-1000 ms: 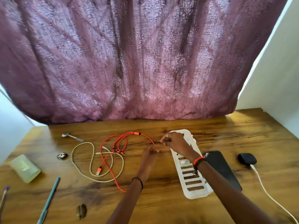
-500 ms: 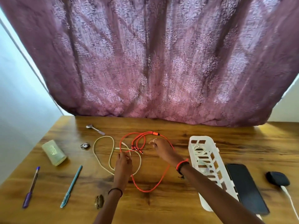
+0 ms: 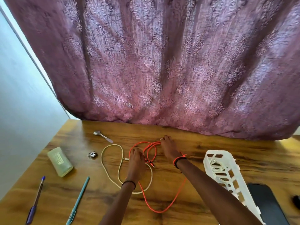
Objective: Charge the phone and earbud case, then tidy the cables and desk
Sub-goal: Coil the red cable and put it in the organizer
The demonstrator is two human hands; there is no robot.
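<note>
Both hands down on the orange cable (image 3: 162,209), mid-desk. Pinching its far bend with the right hand (image 3: 168,149), fingertips closed on the strands just short of the curtain (image 3: 162,62). Gripping the near side of the same small loops with the left hand (image 3: 136,161), fingers curled over the strands, knuckles up. Small loops bunched between the two hands, short plug ends poking out just right of the left hand. Long slack trailing back toward the camera in one big curve, slipping behind the right forearm on the way.

Crossing a cream cable (image 3: 110,146) down there too, loose and snaking on the wood beneath the left wrist, its white plug tip just left of the left hand.

Over to the right: white slatted basket (image 3: 219,151) lying lengthwise, some white cord inside. Just beside it, nearer the right edge, phone (image 3: 267,207), dark screen up, flat on the desk (image 3: 211,143). At the very edge of view, only a sliver of the dark earbud case (image 3: 296,202), too cropped to tell whether anything is plugged in.

Out left, well apart from the hands: spoon (image 3: 103,136) near the curtain, small metal trinket (image 3: 92,154), pale green case (image 3: 60,161), then blue pen (image 3: 36,200) and teal pen (image 3: 79,198) toward the front edge.
</note>
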